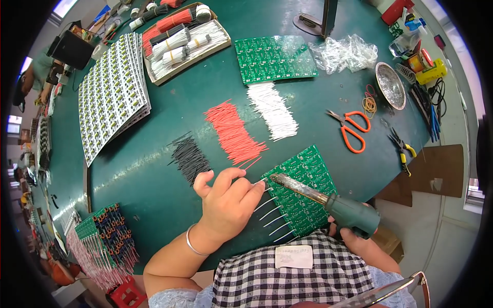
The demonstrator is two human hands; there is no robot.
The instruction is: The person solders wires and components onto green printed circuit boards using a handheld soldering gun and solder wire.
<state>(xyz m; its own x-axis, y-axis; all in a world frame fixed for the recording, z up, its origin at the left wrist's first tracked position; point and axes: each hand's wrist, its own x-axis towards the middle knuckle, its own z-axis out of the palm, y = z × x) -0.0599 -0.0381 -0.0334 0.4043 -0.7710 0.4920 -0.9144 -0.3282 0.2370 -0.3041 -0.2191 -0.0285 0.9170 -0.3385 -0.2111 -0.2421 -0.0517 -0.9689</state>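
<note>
Between thumb and forefinger, my left hand (228,205) pinches a white wire (260,181) at the upper left edge of a green circuit board (303,213). My right hand (359,243) is wrapped round the dark green handle of a soldering iron (354,213). The iron's tip reaches across the board, close to my left fingertips; whether it touches the wire I cannot tell. Several white wires stick out from the board's left edge below my fingers. Just beyond my left hand lie piles of black wires (190,158), red wires (234,134) and white wires (272,112).
More green boards (276,57) lie farther back, beside crumpled clear plastic (346,54). Orange-handled scissors (352,131), a metal bowl (390,85) and yellow-handled pliers (402,150) are at right. A wire-filled box (187,49), stacked panels (114,90) and wired boards (110,236) occupy the left.
</note>
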